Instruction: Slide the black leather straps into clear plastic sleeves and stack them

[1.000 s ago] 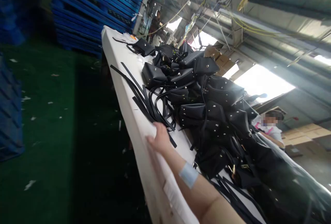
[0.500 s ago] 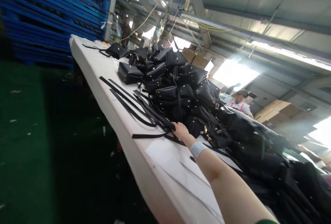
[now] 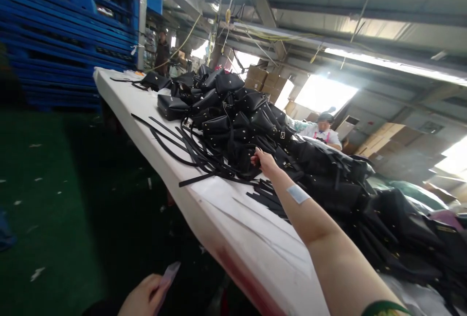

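As the right hand (image 3: 265, 164) half-curls by black bags (image 3: 216, 127), hold unclear, the left hand (image 3: 143, 297) pinches a clear slip (image 3: 171, 273)! Bags look light, supple; grip the body

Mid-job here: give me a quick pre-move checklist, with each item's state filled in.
1. Right hand at the pile of black bags: ok, it reaches the near side.
2. Right hand's grip secure: cannot tell; its fingers are curled against dark material.
3. Left hand free: not ok, it holds a small translucent piece.
4. Black straps sorted: not ok, several cross one another loosely on the table.
5. Hands of the person across the table well away: cannot tell, they aren't clearly visible.
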`<state>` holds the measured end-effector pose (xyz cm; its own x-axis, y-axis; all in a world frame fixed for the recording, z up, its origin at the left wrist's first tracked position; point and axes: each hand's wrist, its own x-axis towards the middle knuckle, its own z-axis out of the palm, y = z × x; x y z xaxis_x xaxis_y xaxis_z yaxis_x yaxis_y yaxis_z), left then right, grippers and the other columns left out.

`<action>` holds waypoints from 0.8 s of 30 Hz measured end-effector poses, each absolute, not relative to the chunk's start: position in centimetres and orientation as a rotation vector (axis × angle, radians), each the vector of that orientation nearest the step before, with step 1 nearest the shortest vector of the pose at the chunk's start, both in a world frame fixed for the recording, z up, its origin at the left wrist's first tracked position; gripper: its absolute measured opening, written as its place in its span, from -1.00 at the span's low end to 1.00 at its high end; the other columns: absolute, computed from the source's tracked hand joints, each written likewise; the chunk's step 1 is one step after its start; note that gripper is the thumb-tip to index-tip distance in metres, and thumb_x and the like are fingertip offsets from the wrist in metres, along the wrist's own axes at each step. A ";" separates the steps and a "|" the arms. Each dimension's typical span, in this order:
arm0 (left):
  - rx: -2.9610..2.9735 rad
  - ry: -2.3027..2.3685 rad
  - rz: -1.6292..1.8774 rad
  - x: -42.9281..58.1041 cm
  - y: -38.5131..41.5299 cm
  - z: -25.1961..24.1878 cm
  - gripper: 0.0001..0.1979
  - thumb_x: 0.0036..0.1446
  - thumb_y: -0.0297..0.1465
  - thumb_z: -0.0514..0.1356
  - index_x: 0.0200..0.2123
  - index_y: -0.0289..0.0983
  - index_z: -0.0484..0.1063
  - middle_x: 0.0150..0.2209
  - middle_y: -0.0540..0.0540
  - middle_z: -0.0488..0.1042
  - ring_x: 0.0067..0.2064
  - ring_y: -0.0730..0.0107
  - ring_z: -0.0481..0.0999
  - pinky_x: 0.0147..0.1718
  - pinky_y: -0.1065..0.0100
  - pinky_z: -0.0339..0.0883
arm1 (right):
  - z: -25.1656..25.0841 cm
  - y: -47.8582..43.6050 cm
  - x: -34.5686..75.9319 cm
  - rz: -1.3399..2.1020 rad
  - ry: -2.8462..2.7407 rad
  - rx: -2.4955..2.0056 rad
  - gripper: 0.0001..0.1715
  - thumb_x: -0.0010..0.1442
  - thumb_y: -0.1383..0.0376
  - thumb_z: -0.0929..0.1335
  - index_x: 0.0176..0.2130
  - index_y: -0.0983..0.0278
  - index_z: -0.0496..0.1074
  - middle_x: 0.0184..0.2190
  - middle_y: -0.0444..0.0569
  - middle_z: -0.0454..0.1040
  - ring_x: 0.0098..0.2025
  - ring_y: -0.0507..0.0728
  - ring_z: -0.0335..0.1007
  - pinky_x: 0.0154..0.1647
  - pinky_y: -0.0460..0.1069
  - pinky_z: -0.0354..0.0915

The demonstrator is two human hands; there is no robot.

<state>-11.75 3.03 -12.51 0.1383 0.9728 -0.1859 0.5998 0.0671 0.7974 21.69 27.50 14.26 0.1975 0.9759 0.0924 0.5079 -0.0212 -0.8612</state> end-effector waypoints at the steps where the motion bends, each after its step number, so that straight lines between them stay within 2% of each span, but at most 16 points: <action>1: 1.640 1.548 0.636 -11.2 3.1 -11.3 -0.59 0.20 -0.08 0.05 -0.47 -0.14 0.57 -0.39 -0.02 0.58 -0.36 0.24 0.60 -0.34 0.33 0.48 | 14.9 26.0 22.1 0.758 -1.383 -1.604 -0.52 0.39 -0.02 0.18 -0.31 0.30 0.36 -0.51 -0.07 0.42 -0.50 0.03 0.36 -0.41 -0.08 0.32; 3: 1.673 1.516 0.727 -9.9 3.2 -8.5 -0.53 0.13 0.03 0.09 -0.54 -0.19 0.53 -0.45 -0.03 0.55 -0.40 0.23 0.56 -0.38 0.32 0.44 | 15.6 22.5 22.8 0.908 -1.279 -1.459 -0.57 0.36 -0.01 0.24 -0.32 0.26 0.34 -0.57 -0.19 0.32 -0.58 -0.03 0.24 -0.48 -0.13 0.29; 6: 1.661 1.342 0.847 -7.3 2.9 -4.1 -0.56 0.07 0.03 0.19 -0.47 -0.23 0.57 -0.44 -0.07 0.56 -0.35 0.19 0.56 -0.33 0.29 0.44 | 15.8 16.5 22.9 1.345 -0.950 -1.006 -0.70 0.42 0.18 0.21 -0.30 0.27 0.36 -0.62 -0.27 0.22 -0.65 -0.09 0.08 -0.54 -0.19 0.23; 8: 1.694 1.168 0.879 -5.4 2.3 -1.3 -0.60 0.09 -0.03 0.23 -0.44 -0.25 0.60 -0.31 -0.16 0.59 -0.26 0.14 0.57 -0.24 0.25 0.46 | 15.6 12.6 22.5 1.562 -0.696 -0.708 -0.68 0.45 0.29 0.15 -0.27 0.28 0.38 -0.63 -0.29 0.19 -0.67 -0.10 0.03 -0.57 -0.20 0.20; 9: 1.742 1.074 0.901 -4.5 1.9 -0.1 -0.64 0.09 -0.07 0.25 -0.42 -0.25 0.62 -0.17 -0.21 0.60 -0.13 0.09 0.56 -0.12 0.21 0.45 | 15.4 10.9 22.2 1.612 -0.613 -0.635 -0.65 0.46 0.31 0.12 -0.26 0.29 0.39 -0.64 -0.30 0.19 -0.68 -0.11 0.02 -0.58 -0.20 0.19; 11: 1.849 0.875 0.854 -2.8 0.8 1.9 -0.70 0.08 -0.12 0.30 -0.42 -0.24 0.64 0.15 -0.24 0.45 0.13 -0.02 0.43 0.14 0.12 0.30 | 14.8 8.2 21.7 1.650 -0.501 -0.584 -0.64 0.47 0.32 0.11 -0.25 0.28 0.40 -0.64 -0.30 0.18 -0.69 -0.10 0.01 -0.59 -0.20 0.18; 12: 1.874 0.773 0.785 -2.0 0.1 2.5 -0.72 0.09 -0.14 0.31 -0.42 -0.24 0.65 0.20 -0.23 0.40 0.18 -0.02 0.39 0.18 0.11 0.24 | 14.4 7.2 21.6 1.649 -0.459 -0.585 -0.64 0.46 0.32 0.12 -0.24 0.27 0.41 -0.64 -0.30 0.19 -0.68 -0.09 0.02 -0.59 -0.19 0.19; 13: 1.870 0.696 0.703 -1.3 -0.5 2.9 -0.73 0.11 -0.16 0.30 -0.42 -0.25 0.64 0.17 -0.23 0.43 0.15 0.00 0.42 0.17 0.13 0.26 | 13.8 6.4 21.5 1.636 -0.423 -0.596 -0.66 0.45 0.33 0.13 -0.23 0.26 0.42 -0.63 -0.30 0.21 -0.68 -0.09 0.04 -0.57 -0.19 0.21; 15: 1.793 0.641 0.565 -0.2 -1.7 3.2 -0.72 0.16 -0.19 0.26 -0.41 -0.27 0.62 -0.10 -0.19 0.58 -0.07 0.13 0.54 -0.02 0.22 0.39 | 12.2 5.2 21.5 1.589 -0.367 -0.638 -0.70 0.43 0.34 0.16 -0.21 0.24 0.44 -0.59 -0.27 0.30 -0.63 -0.07 0.13 -0.50 -0.16 0.28; 17: 1.701 0.702 0.519 0.2 -2.7 2.9 -0.73 0.16 -0.22 0.25 -0.41 -0.30 0.60 -0.33 -0.11 0.58 -0.26 0.23 0.55 -0.21 0.31 0.42 | 9.9 4.1 21.3 1.546 -0.364 -0.699 -0.78 0.37 0.33 0.24 -0.18 0.23 0.47 -0.50 -0.21 0.43 -0.53 -0.05 0.29 -0.39 -0.13 0.35; 19: 1.639 0.773 0.531 0.0 -3.2 2.6 -0.76 0.13 -0.24 0.27 -0.39 -0.31 0.60 -0.36 -0.09 0.58 -0.30 0.25 0.54 -0.27 0.33 0.41 | 7.3 2.7 20.6 1.518 -0.465 -0.774 -0.85 0.26 0.32 0.35 -0.18 0.24 0.52 -0.39 -0.14 0.54 -0.41 -0.01 0.39 -0.29 -0.10 0.38; 21: 1.605 0.817 0.551 -0.7 -3.3 2.4 -0.77 0.12 -0.24 0.28 -0.33 -0.30 0.62 -0.31 -0.09 0.60 -0.27 0.23 0.55 -0.24 0.33 0.42 | 4.7 0.9 19.6 1.487 -0.677 -0.857 -0.84 0.15 0.29 0.44 -0.21 0.25 0.57 -0.32 -0.10 0.58 -0.32 0.02 0.44 -0.24 -0.09 0.38; 24: 1.627 0.899 0.562 -2.0 -3.0 2.2 -0.75 0.12 -0.22 0.29 -0.26 -0.27 0.63 -0.25 -0.11 0.63 -0.20 0.18 0.58 -0.16 0.29 0.44 | 1.5 -1.6 17.9 1.485 -1.036 -0.995 -0.78 0.12 0.18 0.47 -0.25 0.26 0.60 -0.34 -0.09 0.58 -0.36 0.03 0.44 -0.33 -0.09 0.37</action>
